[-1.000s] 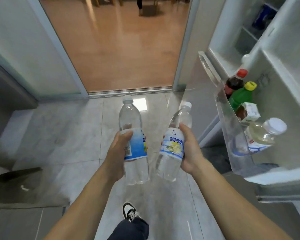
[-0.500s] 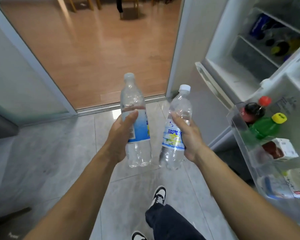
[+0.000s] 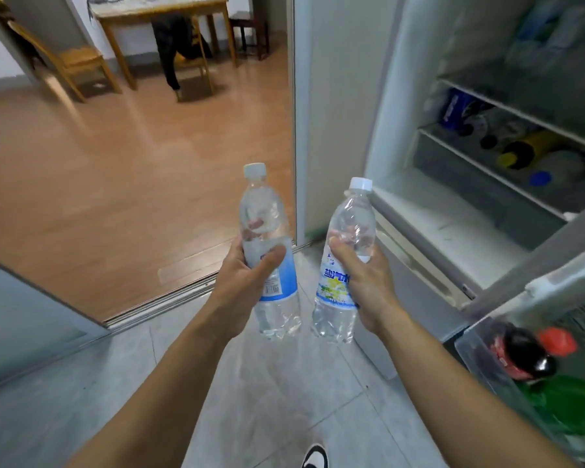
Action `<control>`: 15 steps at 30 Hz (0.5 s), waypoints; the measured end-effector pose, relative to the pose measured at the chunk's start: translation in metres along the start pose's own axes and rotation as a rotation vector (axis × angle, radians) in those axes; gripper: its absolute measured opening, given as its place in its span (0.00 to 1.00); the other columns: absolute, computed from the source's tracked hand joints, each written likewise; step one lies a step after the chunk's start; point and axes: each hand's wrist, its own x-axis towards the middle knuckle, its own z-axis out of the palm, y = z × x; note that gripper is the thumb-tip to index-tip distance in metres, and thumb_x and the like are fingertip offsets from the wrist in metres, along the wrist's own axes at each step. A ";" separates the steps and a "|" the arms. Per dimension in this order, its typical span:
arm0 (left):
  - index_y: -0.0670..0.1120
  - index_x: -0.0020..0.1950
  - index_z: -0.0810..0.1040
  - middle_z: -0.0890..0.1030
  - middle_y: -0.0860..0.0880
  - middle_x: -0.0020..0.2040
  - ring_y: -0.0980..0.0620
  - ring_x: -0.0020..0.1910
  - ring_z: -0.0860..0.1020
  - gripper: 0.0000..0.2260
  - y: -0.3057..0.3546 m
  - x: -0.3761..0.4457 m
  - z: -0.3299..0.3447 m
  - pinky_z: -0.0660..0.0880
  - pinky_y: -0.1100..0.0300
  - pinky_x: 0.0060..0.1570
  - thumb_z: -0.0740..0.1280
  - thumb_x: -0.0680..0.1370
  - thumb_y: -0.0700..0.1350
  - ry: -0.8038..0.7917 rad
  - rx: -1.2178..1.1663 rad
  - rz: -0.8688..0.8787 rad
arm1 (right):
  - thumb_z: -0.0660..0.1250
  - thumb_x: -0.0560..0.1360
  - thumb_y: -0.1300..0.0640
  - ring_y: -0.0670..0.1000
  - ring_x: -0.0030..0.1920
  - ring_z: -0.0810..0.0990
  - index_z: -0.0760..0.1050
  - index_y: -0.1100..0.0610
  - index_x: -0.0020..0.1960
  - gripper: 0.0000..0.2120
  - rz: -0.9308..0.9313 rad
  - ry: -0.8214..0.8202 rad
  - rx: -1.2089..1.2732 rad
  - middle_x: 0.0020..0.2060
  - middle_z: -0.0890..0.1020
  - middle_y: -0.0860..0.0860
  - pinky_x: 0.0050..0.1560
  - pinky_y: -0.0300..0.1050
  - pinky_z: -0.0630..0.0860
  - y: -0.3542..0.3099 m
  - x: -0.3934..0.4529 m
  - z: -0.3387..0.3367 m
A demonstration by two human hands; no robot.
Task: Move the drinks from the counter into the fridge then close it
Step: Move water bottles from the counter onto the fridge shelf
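A: Gripping anything?
B: Left hand [image 3: 242,282] wraps a blue-label bottle [image 3: 271,261]; right hand [image 3: 368,285] clasps a yellow-label bottle [image 3: 343,265], both upright, side by side.
A: The fridge [image 3: 453,204]?
B: Open, right of the bottles; door bin [image 3: 477,356] holds more drinks.

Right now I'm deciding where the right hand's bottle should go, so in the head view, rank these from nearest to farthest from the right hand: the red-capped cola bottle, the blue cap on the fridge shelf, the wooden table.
1. Cola bottle, in the door bin, lower right of the right hand.
2. Blue cap, on the fridge shelf, upper right.
3. Wooden table, far room, upper left.
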 end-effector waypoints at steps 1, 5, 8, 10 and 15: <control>0.48 0.64 0.74 0.83 0.43 0.56 0.43 0.55 0.83 0.30 0.002 0.017 0.005 0.80 0.48 0.55 0.75 0.64 0.55 -0.017 0.005 -0.003 | 0.77 0.64 0.42 0.53 0.44 0.87 0.78 0.49 0.57 0.25 -0.009 0.025 -0.008 0.46 0.87 0.52 0.41 0.48 0.82 -0.006 0.012 -0.001; 0.51 0.62 0.75 0.85 0.50 0.51 0.51 0.49 0.84 0.22 0.004 0.088 0.024 0.81 0.56 0.48 0.74 0.69 0.49 -0.102 0.019 -0.021 | 0.76 0.64 0.42 0.51 0.45 0.87 0.80 0.45 0.52 0.19 -0.059 0.155 -0.027 0.45 0.87 0.49 0.44 0.48 0.84 -0.023 0.057 -0.010; 0.54 0.59 0.75 0.85 0.56 0.47 0.54 0.48 0.84 0.17 0.008 0.144 0.042 0.79 0.63 0.42 0.75 0.73 0.45 -0.165 0.060 -0.021 | 0.76 0.62 0.40 0.49 0.47 0.86 0.79 0.45 0.54 0.22 -0.094 0.292 -0.049 0.47 0.86 0.46 0.48 0.51 0.84 -0.035 0.094 -0.018; 0.54 0.61 0.75 0.85 0.53 0.52 0.50 0.52 0.83 0.20 0.014 0.179 0.055 0.79 0.56 0.49 0.77 0.72 0.46 -0.242 0.073 -0.027 | 0.77 0.61 0.40 0.48 0.46 0.86 0.78 0.44 0.54 0.24 -0.099 0.374 -0.049 0.47 0.86 0.45 0.50 0.54 0.84 -0.045 0.119 -0.024; 0.55 0.59 0.75 0.85 0.51 0.53 0.48 0.53 0.84 0.26 0.031 0.261 0.086 0.80 0.51 0.50 0.77 0.64 0.54 -0.458 0.064 -0.011 | 0.77 0.66 0.42 0.47 0.46 0.86 0.78 0.43 0.55 0.20 -0.172 0.591 -0.063 0.47 0.86 0.45 0.51 0.55 0.84 -0.070 0.170 -0.030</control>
